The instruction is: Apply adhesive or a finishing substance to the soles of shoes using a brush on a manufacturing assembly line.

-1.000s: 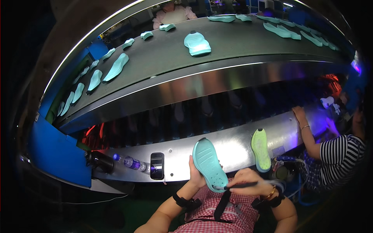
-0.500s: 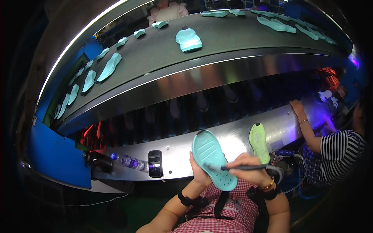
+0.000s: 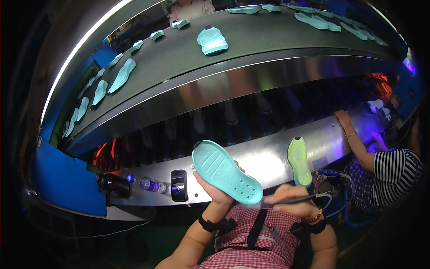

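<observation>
My left hand (image 3: 214,190) grips a teal shoe sole (image 3: 219,168) from beneath, tilted, its black-tipped end up and left. Grooves and a cluster of small holes mark the face turned up. In my right hand (image 3: 293,197) is a brush with a dark handle (image 3: 267,205); its pale bristles, smeared by motion, are at the lower end of the sole. Whether they touch it I cannot tell. A yellow-green sole (image 3: 298,157) with a black tip lies on the metal ledge (image 3: 268,157), beyond my right hand.
Several teal soles (image 3: 212,41) rest on the dark conveyor belt (image 3: 165,62) above the ledge. To the left are a phone (image 3: 178,186), a clear bottle (image 3: 150,184) and a dark flask (image 3: 114,185). At right, a co-worker's arm (image 3: 358,143) reaches onto the ledge.
The held sole has turned, its black tip swinging left and its holed end rightward. The brush has moved from the sole's middle to its lower end.
</observation>
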The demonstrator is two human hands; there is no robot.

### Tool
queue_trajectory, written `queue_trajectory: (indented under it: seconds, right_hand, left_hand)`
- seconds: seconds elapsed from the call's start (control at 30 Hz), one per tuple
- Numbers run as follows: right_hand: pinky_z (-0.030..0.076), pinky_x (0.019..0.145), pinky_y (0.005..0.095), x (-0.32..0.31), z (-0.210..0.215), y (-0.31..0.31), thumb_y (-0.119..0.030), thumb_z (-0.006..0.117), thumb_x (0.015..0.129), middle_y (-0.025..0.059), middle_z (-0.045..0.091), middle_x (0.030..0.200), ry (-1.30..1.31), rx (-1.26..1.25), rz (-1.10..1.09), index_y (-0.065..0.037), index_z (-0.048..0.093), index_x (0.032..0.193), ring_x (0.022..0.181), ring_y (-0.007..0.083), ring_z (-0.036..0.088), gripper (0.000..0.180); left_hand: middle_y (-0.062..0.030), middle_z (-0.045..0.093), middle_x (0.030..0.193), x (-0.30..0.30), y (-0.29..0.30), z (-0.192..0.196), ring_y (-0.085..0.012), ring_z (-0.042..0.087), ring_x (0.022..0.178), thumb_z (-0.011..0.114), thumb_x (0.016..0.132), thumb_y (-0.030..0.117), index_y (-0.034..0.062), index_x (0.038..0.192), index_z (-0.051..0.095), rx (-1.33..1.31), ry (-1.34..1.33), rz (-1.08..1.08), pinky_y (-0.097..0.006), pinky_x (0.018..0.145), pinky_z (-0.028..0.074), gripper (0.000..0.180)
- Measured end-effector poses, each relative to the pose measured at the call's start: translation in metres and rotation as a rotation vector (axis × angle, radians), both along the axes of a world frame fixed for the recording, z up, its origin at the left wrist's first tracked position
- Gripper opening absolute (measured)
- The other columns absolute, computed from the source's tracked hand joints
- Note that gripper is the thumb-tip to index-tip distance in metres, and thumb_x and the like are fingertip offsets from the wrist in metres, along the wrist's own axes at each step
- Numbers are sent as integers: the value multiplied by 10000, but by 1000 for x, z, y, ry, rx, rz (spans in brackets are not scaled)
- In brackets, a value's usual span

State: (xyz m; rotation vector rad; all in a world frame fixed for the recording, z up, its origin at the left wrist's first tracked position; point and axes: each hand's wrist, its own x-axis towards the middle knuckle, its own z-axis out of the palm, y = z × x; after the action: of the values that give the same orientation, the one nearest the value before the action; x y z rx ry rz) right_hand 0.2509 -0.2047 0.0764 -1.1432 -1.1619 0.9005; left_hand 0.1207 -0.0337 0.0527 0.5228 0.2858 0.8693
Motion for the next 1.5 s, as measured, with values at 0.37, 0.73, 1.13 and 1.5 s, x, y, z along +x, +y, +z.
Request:
queue_trajectory:
  seconds: [0.37,0.73,1.13,1.5]
  right_hand:
    - [456,845,285,-7,-33,2,46,609,751,150,595,1039,448,-54,-10,40,622,952,950,206,577,202]
    - [497,683,214,-2,14,-12,-17,658,748,118,646,955,140,-213,140,2,632,987,776,106,615,241]
    - [495,820,305,23,18,-5,2,654,726,128,638,987,-273,52,291,-30,640,965,920,232,623,241]
    - [494,809,304,36,15,-20,-10,657,721,127,637,993,-299,11,282,-36,644,950,934,227,619,231]
  left_hand:
    - [-207,533,1064,0,-6,17,-309,565,892,153,759,755,37,1244,397,-54,-5,-111,-432,794,467,900]
    - [-170,554,1096,-22,-4,-41,-270,581,950,415,868,467,-14,1237,401,104,174,-568,-381,809,489,606]
    - [-151,550,1070,-13,8,-1,-185,579,921,493,873,350,-33,1234,409,53,492,-1076,-296,753,498,533]
    - [-185,489,1198,-17,17,16,-211,533,1013,497,835,343,-56,1280,357,175,604,-1128,-306,857,441,613]
